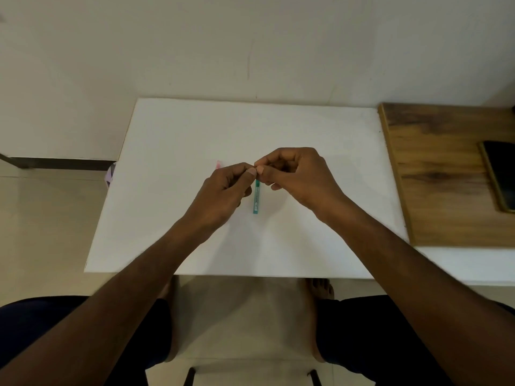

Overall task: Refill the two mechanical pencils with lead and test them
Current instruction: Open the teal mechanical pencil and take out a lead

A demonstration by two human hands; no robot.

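Observation:
A slim teal lead case point(256, 200) with a pale label hangs upright over the middle of the white table point(172, 135). My right hand point(295, 176) pinches its top end between thumb and fingers. My left hand point(224, 193) meets it there, thumb tip against my right thumb, also pinching the top of the case. What lies between the fingertips is hidden. A small pink tip of a pencil point(218, 164) peeks out on the table just behind my left hand; the rest of it is covered. No second pencil is visible.
A wooden board point(434, 174) lies along the table's right side with a dark phone point(501, 176) on it near the right frame edge. A wall stands behind the table. My knees and bare feet show below the table's front edge.

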